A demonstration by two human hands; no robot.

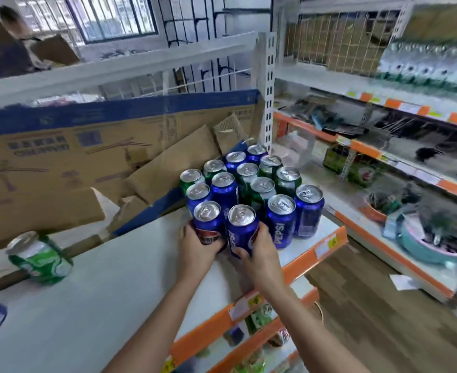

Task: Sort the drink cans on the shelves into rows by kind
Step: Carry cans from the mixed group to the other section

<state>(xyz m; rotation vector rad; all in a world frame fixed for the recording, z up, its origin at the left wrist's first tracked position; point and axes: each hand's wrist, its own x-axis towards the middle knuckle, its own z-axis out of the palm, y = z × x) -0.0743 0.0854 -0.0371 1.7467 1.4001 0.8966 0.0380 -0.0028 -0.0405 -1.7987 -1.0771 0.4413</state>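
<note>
L hand [198, 244] grips one blue Pepsi can [208, 222], R hand [259, 250] grips another [242, 228], both upright at front of mixed blue/green can cluster [251, 181] on white shelf [114, 292]; lone green can [40, 258] well apart, left.

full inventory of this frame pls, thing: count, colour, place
blue cans: about nine, blue, clustered upright at the shelf's right end
green cans: about five, green, mixed into that cluster
lone green can: one, green, tilted, far left on shelf
shelf: one, white with orange edge, foreground
cardboard: several pieces, brown and blue, behind the cans
left hand: grips a front blue can
right hand: grips the neighbouring blue can
</note>
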